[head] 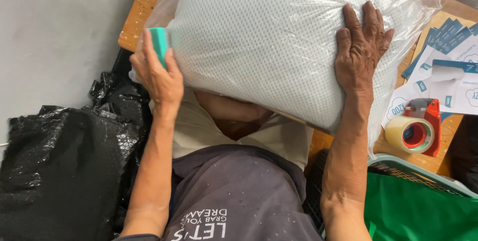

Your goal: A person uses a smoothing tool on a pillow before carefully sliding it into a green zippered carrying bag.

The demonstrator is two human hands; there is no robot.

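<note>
At frame centre, the right hand [359,52] lies flat, fingers spread, on a plastic-wrapped white pillow [269,37]; left hand [157,74], grip closed, presses a teal block [160,44] against it.

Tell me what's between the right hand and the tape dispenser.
In the head view, the bagged pillow's clear plastic edge and white-and-blue printed cards on the wooden table lie between the right hand and the tape dispenser.

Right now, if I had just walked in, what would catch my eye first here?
A big white pillow in clear plastic fills the middle, resting on a wooden table. The right hand lies flat on its side, while the left hand presses a small teal block against its other edge. A red tape dispenser sits at the right by some blue-and-white paper cards, with a black plastic sheet heaped at lower left.
</note>
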